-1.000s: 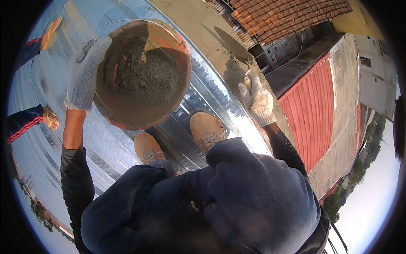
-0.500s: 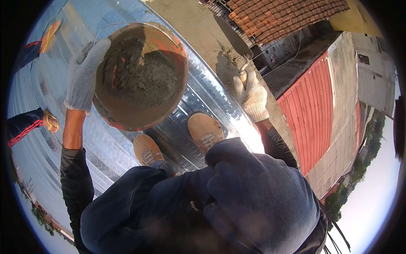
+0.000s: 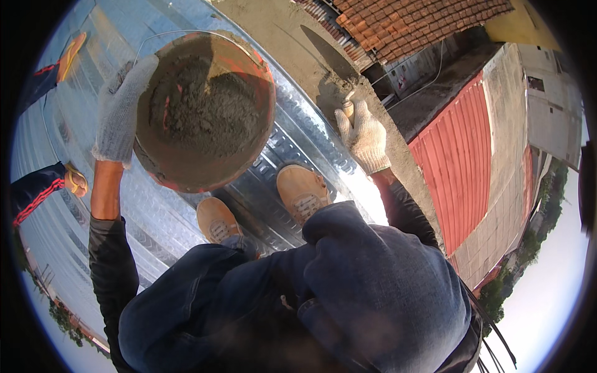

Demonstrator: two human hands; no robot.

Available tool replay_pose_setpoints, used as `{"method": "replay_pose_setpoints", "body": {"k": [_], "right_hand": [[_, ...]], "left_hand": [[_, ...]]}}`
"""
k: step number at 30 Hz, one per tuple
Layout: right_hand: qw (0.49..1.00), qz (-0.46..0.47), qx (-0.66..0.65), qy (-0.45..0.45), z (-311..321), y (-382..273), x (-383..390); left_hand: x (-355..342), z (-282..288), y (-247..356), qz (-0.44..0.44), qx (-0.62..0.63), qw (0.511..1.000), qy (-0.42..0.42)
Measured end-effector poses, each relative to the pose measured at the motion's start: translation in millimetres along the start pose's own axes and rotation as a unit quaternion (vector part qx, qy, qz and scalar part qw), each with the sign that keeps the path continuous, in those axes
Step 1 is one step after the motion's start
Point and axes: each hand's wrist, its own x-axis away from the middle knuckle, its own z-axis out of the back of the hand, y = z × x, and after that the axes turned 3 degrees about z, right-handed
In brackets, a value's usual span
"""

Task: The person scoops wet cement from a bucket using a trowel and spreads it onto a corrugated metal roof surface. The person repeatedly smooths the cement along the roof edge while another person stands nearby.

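Note:
My left hand (image 3: 123, 112), in a white knit glove, is closed on the left rim of a round red bucket (image 3: 268, 84). Wet grey mortar (image 3: 208, 109) lies inside it, and a thin wire handle arcs over the far rim. My gloved right hand (image 3: 367, 140) is wrapped round the handle of a trowel (image 3: 333, 55). The long pointed blade rests at or just above a strip of grey mortar (image 3: 261, 22) on top of the wall. Whether the blade touches the surface I cannot tell.
Both my shoes (image 3: 301, 189) stand on ribbed metal sheeting (image 3: 155, 230). At the left are another person's sandalled feet (image 3: 74, 180). Beyond the wall's right edge lie a tiled roof (image 3: 398, 25), a red corrugated roof (image 3: 454, 149) and a drop between buildings.
The trowel and my right hand have shifted away from me and slightly left along the wall top, and the blade appears turned flatter. My left hand and the bucket have barely moved.

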Motion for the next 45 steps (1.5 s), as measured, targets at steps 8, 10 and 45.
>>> {"method": "replay_pose_setpoints", "body": {"k": [8,10,45], "right_hand": [[1.000,-0.020,-0.018,0.005,6.8,-22.0,-1.5],[0.999,-0.004,-0.015,0.032,8.0,-14.6,-0.9],[0.998,-0.052,0.000,-0.023,6.1,-9.2,-9.7]], "left_hand": [[9.5,4.0,10.3,0.000,-0.015,0.999,0.033],[3.9,-1.6,2.5,-0.010,0.005,1.000,0.019],[-1.9,5.0,-5.2,0.005,0.006,1.000,0.016]]}}
